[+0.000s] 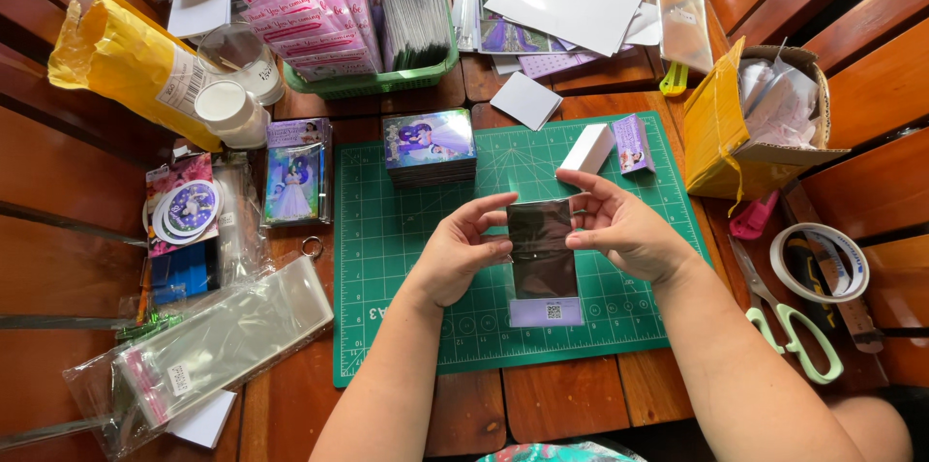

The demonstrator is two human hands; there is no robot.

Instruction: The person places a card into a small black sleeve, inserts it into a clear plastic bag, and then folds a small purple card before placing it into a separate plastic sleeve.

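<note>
Both my hands hold a clear plastic sleeve with a dark card inside and a pale lilac strip at its bottom end. My left hand pinches the sleeve's left edge near the top. My right hand grips its upper right edge. The sleeve hangs just above a green cutting mat. A stack of photo cards lies at the mat's far left corner. A white block and a small lilac card rest at the mat's far edge.
A pile of clear bags lies at the left front. Scissors and a tape roll sit right of the mat. A yellow-wrapped cardboard box stands at the right, a green basket of cards behind, a yellow package far left.
</note>
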